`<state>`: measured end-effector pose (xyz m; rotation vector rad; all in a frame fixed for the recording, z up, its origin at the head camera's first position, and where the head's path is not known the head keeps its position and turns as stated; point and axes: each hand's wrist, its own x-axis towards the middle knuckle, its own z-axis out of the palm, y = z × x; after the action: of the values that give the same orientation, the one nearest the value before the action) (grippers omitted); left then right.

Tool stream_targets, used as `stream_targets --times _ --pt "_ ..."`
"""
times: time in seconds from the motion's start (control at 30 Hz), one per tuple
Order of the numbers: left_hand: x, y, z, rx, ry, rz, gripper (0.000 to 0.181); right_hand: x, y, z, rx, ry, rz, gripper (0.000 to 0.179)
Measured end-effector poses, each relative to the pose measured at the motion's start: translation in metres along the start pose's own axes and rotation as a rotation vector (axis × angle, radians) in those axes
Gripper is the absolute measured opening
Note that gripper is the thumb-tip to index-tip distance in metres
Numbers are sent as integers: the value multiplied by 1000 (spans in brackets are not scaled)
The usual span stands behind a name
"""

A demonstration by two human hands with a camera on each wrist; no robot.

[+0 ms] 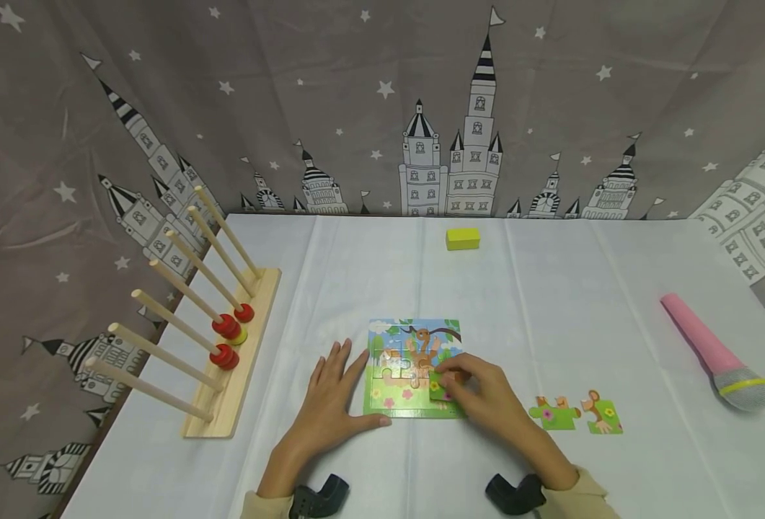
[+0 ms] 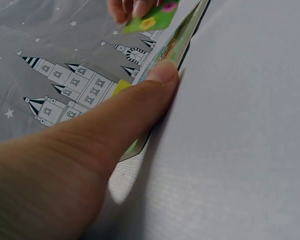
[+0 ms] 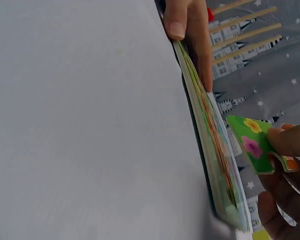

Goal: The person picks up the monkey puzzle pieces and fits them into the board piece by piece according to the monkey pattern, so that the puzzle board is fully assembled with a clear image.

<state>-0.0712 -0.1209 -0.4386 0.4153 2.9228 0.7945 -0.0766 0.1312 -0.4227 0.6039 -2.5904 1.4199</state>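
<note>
A puzzle board (image 1: pixel 388 404) with a monkey picture lies flat on the white table, several pieces set in its upper part. Its lower strip shows a pale green printed base. My left hand (image 1: pixel 333 404) rests at the board's left side, fingers straight, the thumb touching the lower left edge. Between thumb and fingers my right hand (image 1: pixel 486 393) pinches a green puzzle piece (image 3: pixel 252 142) with a yellow and a pink flower. The wrist views show this piece raised above the board's lower right part. Two loose puzzle pieces (image 1: pixel 555 414) (image 1: pixel 603 413) lie right of my right hand.
At the left stands a wooden peg rack (image 1: pixel 246 360) with tall pegs and several red and yellow rings. A yellow block (image 1: pixel 463 238) sits at the back. On the right lies a pink toy microphone (image 1: pixel 713 349). A grey castle-print curtain (image 1: pixel 330 86) hangs behind the table.
</note>
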Motion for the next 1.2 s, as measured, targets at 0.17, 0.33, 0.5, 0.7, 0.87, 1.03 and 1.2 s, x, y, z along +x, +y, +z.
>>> stream_targets --times 0.17,0.33,0.5,0.7,0.87,1.03,1.2 --pt "0 -1 0 12 7 9 102 14 -8 19 64 -40 7 12" --pt "-1 -2 -1 11 8 15 101 26 -12 39 79 -60 9 11" --pt "-1 -3 -1 8 8 25 100 33 -16 53 92 -72 23 17" --pt "1 -2 1 0 11 39 100 34 -17 59 111 -80 38 26" --pt "1 -2 1 5 17 40 100 33 -20 61 46 -82 38 24" --pt "0 -3 0 12 15 36 100 31 -22 62 -43 -95 17 26" --pt "-1 -2 -1 21 12 33 100 29 -24 63 -132 -79 -26 25"
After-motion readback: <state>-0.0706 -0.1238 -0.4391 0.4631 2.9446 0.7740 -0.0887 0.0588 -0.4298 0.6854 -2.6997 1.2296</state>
